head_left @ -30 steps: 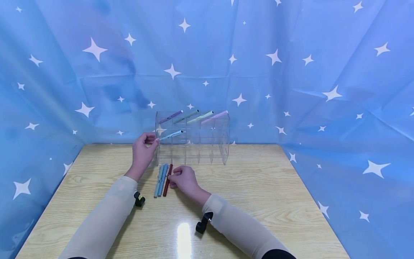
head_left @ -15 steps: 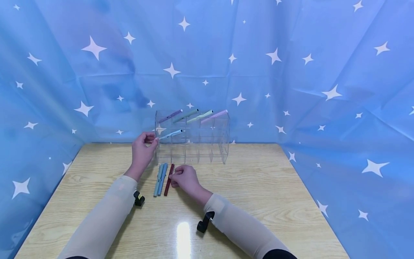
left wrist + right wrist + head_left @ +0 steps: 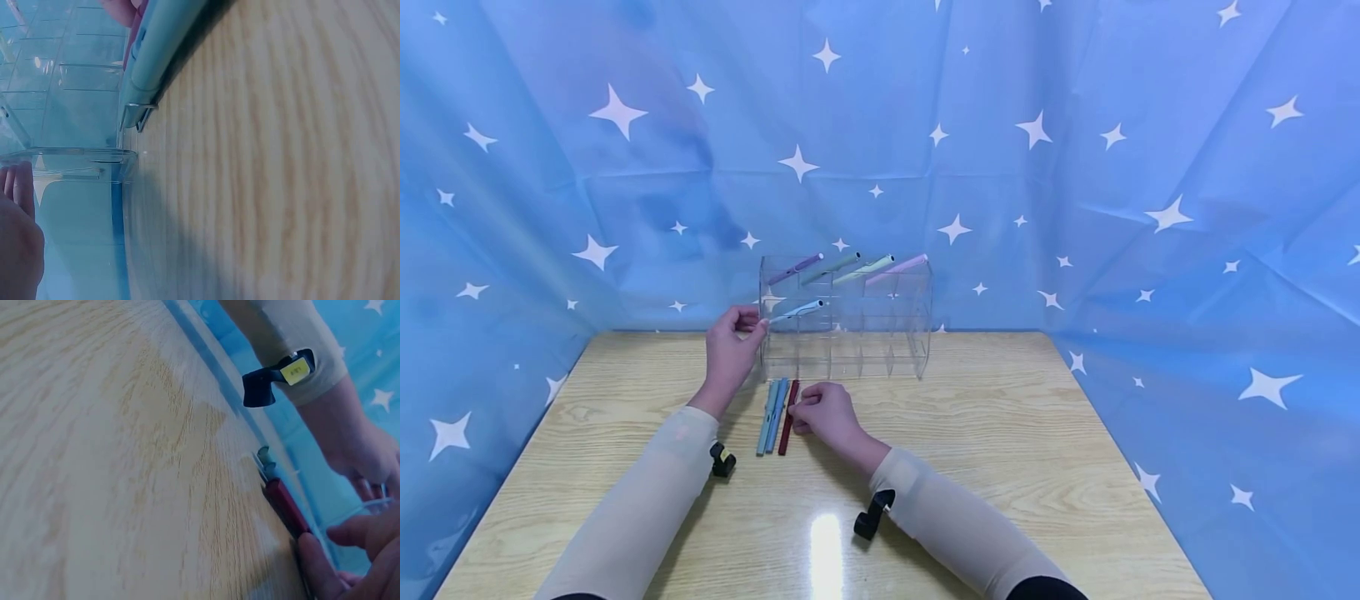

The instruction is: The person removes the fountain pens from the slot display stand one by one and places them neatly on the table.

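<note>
- Right hand [image 3: 829, 412]: thumb and fingertips together, pinching the red pen near mid-length from its right side. A light pinch should do; a hard one could twist the pen askew.
- Red pen [image 3: 786, 437]: on the table [image 3: 1000, 433], just right of the blue pens [image 3: 767, 429] and nearly parallel. Any sideways nudge should be small, as those two would likely roll.
- Left hand [image 3: 730, 346]: at the left edge of the rack [image 3: 846, 360], touching it; whether the fingers clamp it, I cannot tell. Steady, gentle contact would suit, since the clear walls look light.
- Rack: behind the loose pens, with four pens slanting from its top tier and a pale pen [image 3: 801, 310] lower left. The red pen's far end is near its front, so bumping is a risk.
</note>
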### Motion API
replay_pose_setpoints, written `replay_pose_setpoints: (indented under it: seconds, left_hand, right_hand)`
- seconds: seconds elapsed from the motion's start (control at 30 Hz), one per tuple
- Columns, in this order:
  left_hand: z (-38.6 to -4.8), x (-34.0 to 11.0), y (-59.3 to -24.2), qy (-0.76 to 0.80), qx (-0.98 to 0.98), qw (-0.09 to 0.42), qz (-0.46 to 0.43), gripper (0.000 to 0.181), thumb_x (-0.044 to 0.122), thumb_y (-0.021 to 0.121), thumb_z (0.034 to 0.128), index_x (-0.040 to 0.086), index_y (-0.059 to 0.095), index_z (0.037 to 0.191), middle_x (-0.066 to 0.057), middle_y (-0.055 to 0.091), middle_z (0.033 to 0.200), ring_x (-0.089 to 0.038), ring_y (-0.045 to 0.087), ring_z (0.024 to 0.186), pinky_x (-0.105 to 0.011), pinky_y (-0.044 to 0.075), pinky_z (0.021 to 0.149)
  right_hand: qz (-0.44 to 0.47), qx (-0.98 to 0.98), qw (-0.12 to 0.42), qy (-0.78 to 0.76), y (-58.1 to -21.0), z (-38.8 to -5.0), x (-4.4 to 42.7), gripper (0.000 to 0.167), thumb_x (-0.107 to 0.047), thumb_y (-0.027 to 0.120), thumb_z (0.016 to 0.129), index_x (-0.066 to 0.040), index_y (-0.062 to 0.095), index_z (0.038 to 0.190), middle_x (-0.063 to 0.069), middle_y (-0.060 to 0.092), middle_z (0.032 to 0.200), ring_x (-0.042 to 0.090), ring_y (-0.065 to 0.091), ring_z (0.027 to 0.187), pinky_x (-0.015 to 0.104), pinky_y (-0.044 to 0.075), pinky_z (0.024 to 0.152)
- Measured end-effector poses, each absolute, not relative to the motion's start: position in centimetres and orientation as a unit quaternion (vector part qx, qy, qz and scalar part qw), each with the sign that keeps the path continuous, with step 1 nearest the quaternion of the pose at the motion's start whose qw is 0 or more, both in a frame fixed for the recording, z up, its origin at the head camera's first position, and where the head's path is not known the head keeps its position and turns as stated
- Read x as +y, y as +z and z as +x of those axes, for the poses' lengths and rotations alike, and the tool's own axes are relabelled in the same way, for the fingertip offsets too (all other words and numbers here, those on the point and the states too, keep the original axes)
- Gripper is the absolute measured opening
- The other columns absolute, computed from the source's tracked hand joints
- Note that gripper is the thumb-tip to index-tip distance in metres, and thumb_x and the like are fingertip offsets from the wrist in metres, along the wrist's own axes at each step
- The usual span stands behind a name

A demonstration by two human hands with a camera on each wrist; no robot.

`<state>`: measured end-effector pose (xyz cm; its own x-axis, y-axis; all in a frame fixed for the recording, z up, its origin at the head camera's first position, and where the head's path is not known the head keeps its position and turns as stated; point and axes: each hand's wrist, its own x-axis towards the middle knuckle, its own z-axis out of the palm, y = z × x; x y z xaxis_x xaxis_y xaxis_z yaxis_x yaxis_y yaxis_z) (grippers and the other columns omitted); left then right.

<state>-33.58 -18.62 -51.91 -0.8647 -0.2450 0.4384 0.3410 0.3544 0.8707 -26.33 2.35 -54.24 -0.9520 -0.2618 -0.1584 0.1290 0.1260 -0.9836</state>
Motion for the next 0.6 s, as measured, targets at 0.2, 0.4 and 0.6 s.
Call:
replay_pose_setpoints:
  seconds: [0.2, 0.4, 0.6]
  left_hand:
    - [-33.5, -18.7, -52.0, -0.573, -0.778, 0.257, -0.033, 0.029, 0.012, 0.08, 0.1023, -0.004, 0.072, 0.126, -0.012, 0.075, 0.112, -0.022, 0.068, 0.099, -0.021, 0.056, 0.082]
    - [-33.6, -18.8, -52.1, -0.572, -0.777, 0.261, -0.04, 0.029, 0.011, 0.08, 0.1023, -0.005, 0.072, 0.126, -0.013, 0.075, 0.112, -0.022, 0.068, 0.098, -0.022, 0.056, 0.083]
    - [-33.6, -18.7, -52.1, -0.567, -0.781, 0.258, -0.034, 0.029, 0.013, 0.078, 0.1034, -0.003, 0.072, 0.127, -0.012, 0.075, 0.113, -0.022, 0.068, 0.1, -0.022, 0.056, 0.085]
  right_hand:
    - [-0.041, 0.732, 0.14, -0.666, -54.2, -26.3, 2.4, 0.045, 0.005, 0.076, 0.095, 0.014, 0.062, 0.136, 0.015, 0.076, 0.106, 0.027, 0.08, 0.085, 0.038, 0.068, 0.074]
    - [-0.05, 0.736, 0.118, -0.665, -53.7, -26.4, 2.6, 0.043, 0.002, 0.08, 0.096, 0.011, 0.063, 0.134, 0.013, 0.072, 0.104, 0.032, 0.079, 0.085, 0.039, 0.068, 0.074]
    - [-0.088, 0.746, 0.074, -0.656, -52.5, -26.6, 3.3, 0.043, -0.006, 0.08, 0.1, 0.011, 0.062, 0.135, 0.014, 0.072, 0.111, 0.04, 0.078, 0.093, 0.049, 0.068, 0.079]
